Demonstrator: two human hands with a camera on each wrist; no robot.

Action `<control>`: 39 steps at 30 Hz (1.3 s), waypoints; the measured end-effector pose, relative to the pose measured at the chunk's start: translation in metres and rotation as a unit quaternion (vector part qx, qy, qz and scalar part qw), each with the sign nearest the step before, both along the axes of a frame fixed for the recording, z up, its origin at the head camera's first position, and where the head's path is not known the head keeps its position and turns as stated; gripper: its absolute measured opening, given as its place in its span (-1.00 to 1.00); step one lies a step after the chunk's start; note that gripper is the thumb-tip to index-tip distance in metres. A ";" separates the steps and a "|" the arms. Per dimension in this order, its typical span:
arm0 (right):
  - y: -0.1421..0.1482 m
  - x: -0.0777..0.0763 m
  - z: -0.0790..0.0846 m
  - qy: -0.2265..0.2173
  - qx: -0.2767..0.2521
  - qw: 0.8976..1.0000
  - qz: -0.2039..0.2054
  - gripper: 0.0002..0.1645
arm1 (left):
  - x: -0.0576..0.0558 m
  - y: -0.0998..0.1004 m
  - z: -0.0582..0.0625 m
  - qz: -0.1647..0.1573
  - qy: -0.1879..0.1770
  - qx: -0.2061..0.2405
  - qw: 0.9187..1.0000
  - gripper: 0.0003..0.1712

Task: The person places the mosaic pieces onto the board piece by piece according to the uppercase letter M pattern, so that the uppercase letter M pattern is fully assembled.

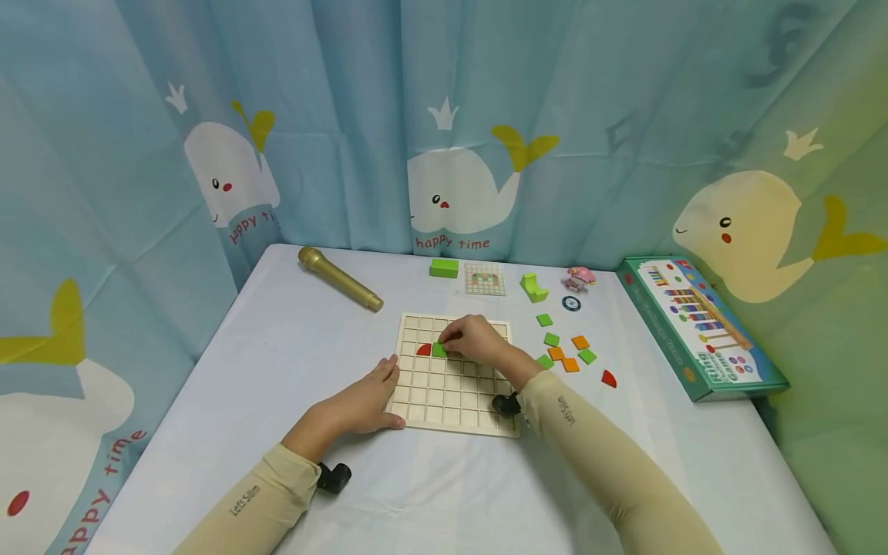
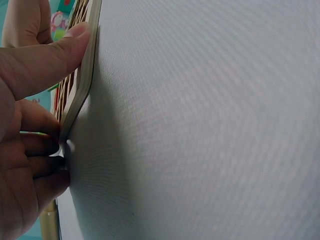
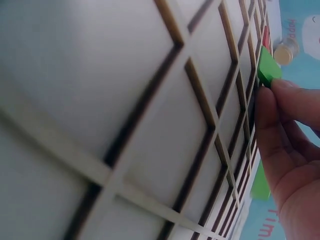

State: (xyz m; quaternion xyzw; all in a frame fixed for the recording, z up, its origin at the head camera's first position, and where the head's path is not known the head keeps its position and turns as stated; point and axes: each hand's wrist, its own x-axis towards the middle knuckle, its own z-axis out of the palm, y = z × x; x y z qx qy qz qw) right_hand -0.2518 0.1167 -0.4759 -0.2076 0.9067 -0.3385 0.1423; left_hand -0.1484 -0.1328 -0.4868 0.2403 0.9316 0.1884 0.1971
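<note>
A wooden grid board (image 1: 444, 397) lies on the white table, its small squares walled by thin raised strips. My right hand (image 1: 473, 339) reaches over its upper part and pinches a green square tile (image 1: 439, 351) between thumb and finger. In the right wrist view that tile (image 3: 268, 66) is tilted against the grid, one corner at the fingertips. Just left of it, a red quarter-circle tile (image 1: 424, 350) occupies a grid square. At the board's left side, my left hand (image 1: 364, 401) is spread with fingers along the edge; its thumb (image 2: 70, 50) presses the rim near the front corner.
Loose green tiles (image 1: 551, 339), orange tiles (image 1: 570, 364) and a red quarter-circle (image 1: 609, 378) lie right of the board. Behind are a pattern card (image 1: 485, 279), green blocks (image 1: 444, 268), a pink toy (image 1: 579, 277) and a round disc (image 1: 572, 303). A gold microphone (image 1: 340, 279) lies back left; a game box (image 1: 701, 327), right.
</note>
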 end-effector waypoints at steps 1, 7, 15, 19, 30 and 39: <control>-0.001 0.000 0.000 0.009 0.009 1.000 0.004 -0.88 | 0.000 0.000 0.001 -0.001 0.000 0.001 1.000 0.16; -0.005 -0.001 -0.001 0.039 0.045 0.998 0.020 -0.88 | 0.001 0.000 0.002 -0.003 -0.001 0.004 1.000 0.15; -0.003 0.001 -0.002 0.043 0.055 0.997 0.022 -0.87 | 0.001 0.001 -0.001 0.000 -0.004 0.007 1.000 0.16; 0.006 0.002 0.001 0.036 0.047 0.998 0.001 -0.85 | 0.002 0.002 0.000 -0.001 -0.004 0.007 1.000 0.16; 0.057 -0.002 0.008 0.028 0.029 0.997 -0.069 -0.81 | 0.003 0.001 0.003 -0.001 0.000 0.007 1.000 0.15; 0.109 -0.003 0.008 0.055 0.055 0.990 -0.117 -0.83 | 0.004 0.001 0.001 -0.002 0.003 0.002 1.000 0.15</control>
